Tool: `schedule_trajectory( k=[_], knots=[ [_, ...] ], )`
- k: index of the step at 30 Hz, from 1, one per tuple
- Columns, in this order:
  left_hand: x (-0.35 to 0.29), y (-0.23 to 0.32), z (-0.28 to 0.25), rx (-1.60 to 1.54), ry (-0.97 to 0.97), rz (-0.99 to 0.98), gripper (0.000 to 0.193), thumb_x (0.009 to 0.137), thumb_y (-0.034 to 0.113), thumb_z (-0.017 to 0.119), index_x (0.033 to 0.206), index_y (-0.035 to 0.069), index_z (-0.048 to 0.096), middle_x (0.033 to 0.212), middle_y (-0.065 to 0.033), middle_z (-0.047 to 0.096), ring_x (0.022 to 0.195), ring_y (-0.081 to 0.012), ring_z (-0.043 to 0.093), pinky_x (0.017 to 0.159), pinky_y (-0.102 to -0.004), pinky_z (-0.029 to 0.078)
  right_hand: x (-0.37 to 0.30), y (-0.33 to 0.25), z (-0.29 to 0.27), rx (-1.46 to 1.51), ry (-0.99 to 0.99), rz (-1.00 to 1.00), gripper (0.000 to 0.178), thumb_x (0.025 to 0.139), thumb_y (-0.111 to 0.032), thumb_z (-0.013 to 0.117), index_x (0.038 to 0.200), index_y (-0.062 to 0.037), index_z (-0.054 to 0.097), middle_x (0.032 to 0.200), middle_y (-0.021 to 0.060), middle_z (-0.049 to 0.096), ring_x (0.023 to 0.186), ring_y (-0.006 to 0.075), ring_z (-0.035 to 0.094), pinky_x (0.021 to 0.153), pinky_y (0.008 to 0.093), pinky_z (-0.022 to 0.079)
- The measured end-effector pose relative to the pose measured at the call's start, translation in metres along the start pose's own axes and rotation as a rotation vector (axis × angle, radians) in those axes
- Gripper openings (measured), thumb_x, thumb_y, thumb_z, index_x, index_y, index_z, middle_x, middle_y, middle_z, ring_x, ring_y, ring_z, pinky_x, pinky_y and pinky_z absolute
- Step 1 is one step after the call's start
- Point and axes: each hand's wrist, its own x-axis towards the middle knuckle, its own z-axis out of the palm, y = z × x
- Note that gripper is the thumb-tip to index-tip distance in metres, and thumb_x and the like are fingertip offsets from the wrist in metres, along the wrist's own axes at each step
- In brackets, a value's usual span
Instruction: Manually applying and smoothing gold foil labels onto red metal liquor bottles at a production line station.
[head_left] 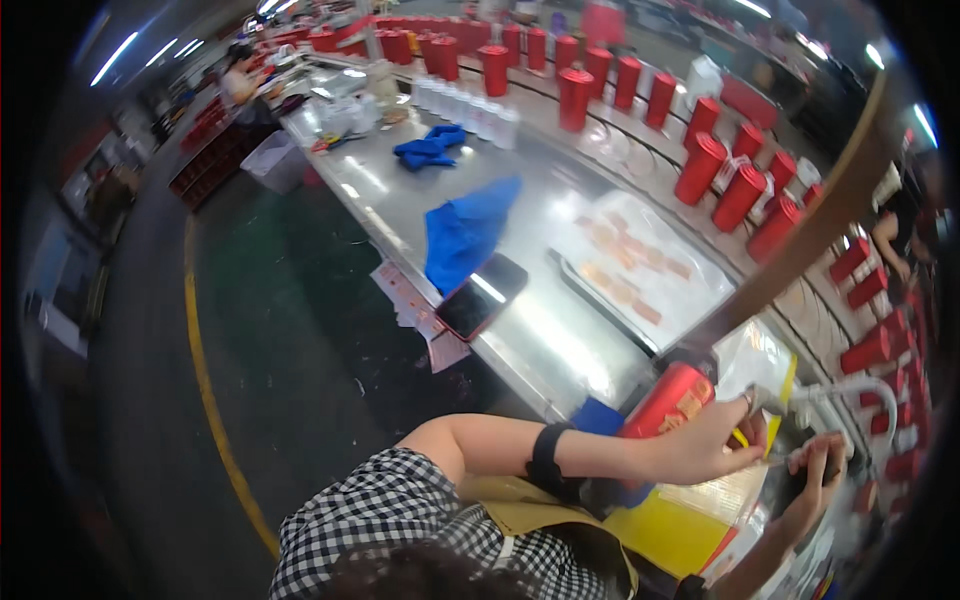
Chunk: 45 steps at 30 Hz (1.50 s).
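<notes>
Clearly, a red canister (668,400) is gripped by the left hand (705,445) at the near end of the steel table (520,330).

The left hand's fingers are seen clamped around the canister's lower part, while the right hand (815,480) is curled beside it near a white hose (840,390); what it grips cannot be told. The canister is tilted, its long axis running from lower left to upper right, top pointing away toward the clear bag (750,355). A steady wrist and a firm wrap would likely serve best. Farther out lie a phone (482,296), a blue cloth (462,232) and rows of red canisters (740,190).
</notes>
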Motion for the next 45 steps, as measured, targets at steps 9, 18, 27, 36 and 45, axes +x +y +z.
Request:
schedule_trajectory(
  k=[9,18,27,36,45],
  knots=[
    [0.008,-0.024,-0.007,0.315,-0.040,0.024,0.052,0.092,-0.004,0.070,0.140,0.002,0.053,0.102,-0.0045,0.065,0.095,-0.0125,0.065,0.087,-0.0277,0.053,-0.017,0.011,0.014,0.034,-0.002,-0.030,0.012,0.096,0.000,0.068,0.103,-0.0046,0.059,0.095,0.0005,0.062,0.086,0.0068,0.058,0.077,0.0237,0.048],
    [-0.004,0.002,-0.005,0.309,-0.348,-0.237,0.064,0.094,-0.007,0.062,0.151,0.004,0.036,0.116,-0.0073,0.065,0.101,-0.0105,0.064,0.084,-0.0233,0.052,-0.029,0.003,-0.026,-0.341,-0.250,-0.020,0.034,0.093,-0.016,0.076,0.122,-0.0027,0.065,0.106,0.0064,0.072,0.069,0.0086,0.052,0.067,0.0254,0.047],
    [0.002,0.015,0.003,0.520,-0.365,-0.245,0.033,0.089,0.001,0.070,0.122,0.001,0.065,0.088,-0.0031,0.073,0.066,-0.0081,0.060,0.062,-0.0257,0.046,-0.030,0.020,-0.042,-0.382,-0.860,0.334,0.035,0.097,-0.029,0.072,0.122,-0.0038,0.071,0.103,0.0107,0.073,0.091,0.0205,0.067,0.081,0.0347,0.052],
    [0.010,0.010,0.008,0.618,-0.416,-0.271,0.053,0.087,-0.001,0.072,0.138,0.002,0.057,0.099,-0.0072,0.073,0.074,-0.0117,0.063,0.068,-0.0274,0.049,-0.028,0.041,-0.044,-0.243,-0.900,0.374,0.021,0.100,-0.025,0.070,0.107,-0.0047,0.071,0.090,0.0031,0.069,0.080,0.0091,0.059,0.072,0.0285,0.048],
    [0.000,0.010,-0.015,0.753,-0.088,-0.021,0.070,0.081,-0.008,0.069,0.148,-0.002,0.048,0.147,-0.0161,0.056,0.135,-0.0261,0.055,0.116,-0.0390,0.040,0.067,0.109,-0.156,-0.707,-0.051,0.408,0.037,0.094,-0.036,0.074,0.110,-0.0019,0.076,0.087,0.0076,0.074,0.076,0.0170,0.069,0.071,0.0318,0.054]
  ],
)
